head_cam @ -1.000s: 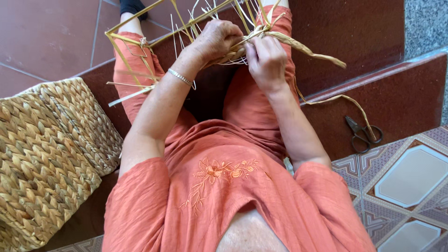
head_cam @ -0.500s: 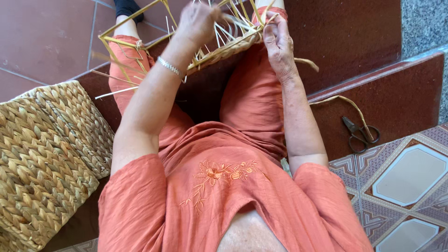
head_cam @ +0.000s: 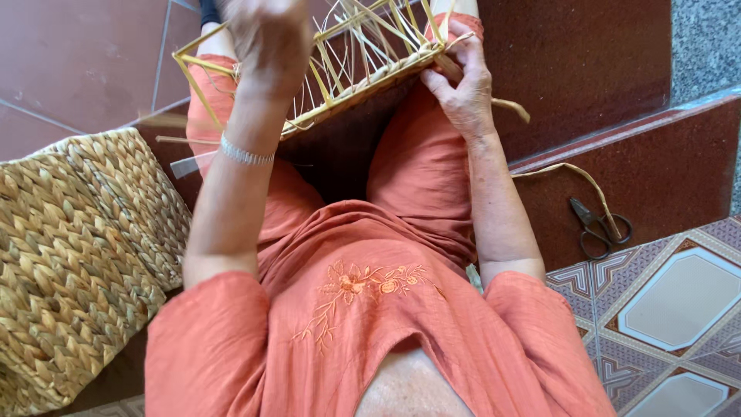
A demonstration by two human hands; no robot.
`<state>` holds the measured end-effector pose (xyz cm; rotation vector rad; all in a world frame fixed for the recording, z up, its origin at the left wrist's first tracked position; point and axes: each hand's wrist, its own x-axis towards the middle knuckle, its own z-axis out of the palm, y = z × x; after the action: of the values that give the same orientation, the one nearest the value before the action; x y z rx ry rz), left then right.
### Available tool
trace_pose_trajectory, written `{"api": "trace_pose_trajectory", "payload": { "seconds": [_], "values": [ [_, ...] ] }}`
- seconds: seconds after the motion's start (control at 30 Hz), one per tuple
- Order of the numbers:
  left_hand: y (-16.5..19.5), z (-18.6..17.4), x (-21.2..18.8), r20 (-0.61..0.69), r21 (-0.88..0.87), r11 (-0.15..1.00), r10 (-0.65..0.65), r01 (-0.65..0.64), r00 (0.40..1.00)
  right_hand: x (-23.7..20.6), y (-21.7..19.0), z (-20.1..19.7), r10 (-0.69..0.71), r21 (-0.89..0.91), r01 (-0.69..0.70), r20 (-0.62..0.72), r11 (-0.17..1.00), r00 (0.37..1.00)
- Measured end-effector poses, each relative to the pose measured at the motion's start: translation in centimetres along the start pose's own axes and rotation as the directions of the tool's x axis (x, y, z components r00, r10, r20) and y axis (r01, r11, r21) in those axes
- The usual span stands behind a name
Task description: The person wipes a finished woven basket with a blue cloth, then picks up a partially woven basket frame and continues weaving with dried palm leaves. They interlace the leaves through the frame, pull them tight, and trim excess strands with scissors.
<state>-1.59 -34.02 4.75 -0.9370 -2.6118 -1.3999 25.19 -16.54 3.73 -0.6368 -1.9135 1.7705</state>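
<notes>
A finished woven basket (head_cam: 69,262) sits at the person's left on the step. Across the knees lies the frame (head_cam: 340,69), long axis left to right. Left hand (head_cam: 266,38) is raised, blurred (grip unclear); right hand (head_cam: 463,85), fingers pinched on a strand (head_cam: 505,106), holds the frame's right corner. Scissors (head_cam: 598,228) lie on the step's right.

A half-woven basket frame (head_cam: 363,62) rests on the lap. The right hand (head_cam: 463,81) grips its woven rim; the left hand (head_cam: 266,38) is raised over the stakes. A woven mat (head_cam: 69,262) lies left; scissors (head_cam: 598,228) lie on the step at right.
</notes>
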Motion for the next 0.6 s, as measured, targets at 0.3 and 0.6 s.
{"api": "trace_pose_trajectory", "payload": {
  "seconds": [0.3,0.6],
  "values": [
    [8.3,-3.9,-9.9,0.388,0.044,0.950,0.267,-0.308,0.882,0.6,-2.8,0.5,-0.396,-0.560,0.302,-0.050,0.771,0.917],
    [3.6,2.2,-9.3,0.303,-0.306,0.923,-0.138,0.233,0.943,4.4,-1.8,2.8,0.136,-0.191,-0.101,0.178,0.976,0.975]
  ]
}}
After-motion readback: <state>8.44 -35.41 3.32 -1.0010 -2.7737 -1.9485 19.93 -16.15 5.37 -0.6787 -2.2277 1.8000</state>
